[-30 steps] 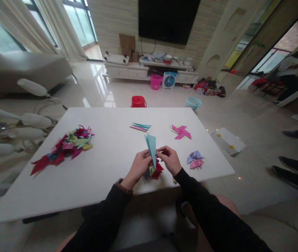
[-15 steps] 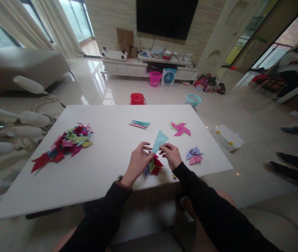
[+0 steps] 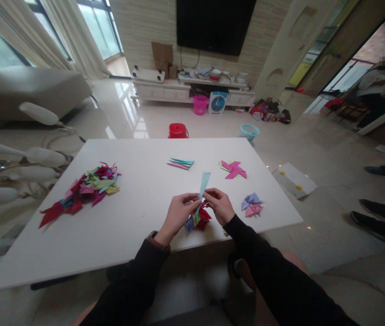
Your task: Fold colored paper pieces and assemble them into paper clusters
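A light-blue folded paper [image 3: 204,182] stands up narrow between my two hands, above the near edge of the table. My left hand [image 3: 180,211] pinches it from the left, near its lower part. From the right, the fingertips of my right hand [image 3: 218,204] close on it too. Just below my fingers lies a folded-paper piece [image 3: 197,220] in red, green and purple, partly covered by the hands. Right of it rests a purple and pink paper piece [image 3: 252,204]. Farther back is a pink and green paper pinwheel [image 3: 233,169].
On the white table [image 3: 138,244], a pile of colourful folded papers [image 3: 87,188] lies at the left. A small stack of folded strips [image 3: 180,163] sits toward the back. Beyond the far edge stand a red bucket [image 3: 178,131] and a blue basket [image 3: 249,131]. Another person's feet [image 3: 371,224] show at the right.
The blue paper has gone from a wide, flat triangle to a narrow shape. My hands have drawn closer together around it.
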